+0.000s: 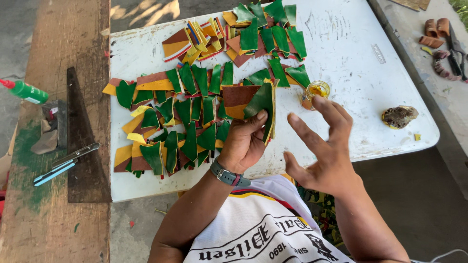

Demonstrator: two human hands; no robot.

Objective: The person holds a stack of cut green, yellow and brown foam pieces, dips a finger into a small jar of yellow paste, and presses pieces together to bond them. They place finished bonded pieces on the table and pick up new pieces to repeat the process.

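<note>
The left hand point(242, 143) pinches a green leather piece point(262, 104) upright over the tabletop's point(351, 58) near edge, its length running away from her, while the empty, spread right hand point(321, 146) hovers just beside it.

Green bottle point(27, 91) cut off at left edge; tools point(456, 48) cut off at right.

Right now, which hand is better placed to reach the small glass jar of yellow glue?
The right hand: it is open and empty, fingertips just short of the glue jar. The left hand is busy holding a green leather piece.
</note>
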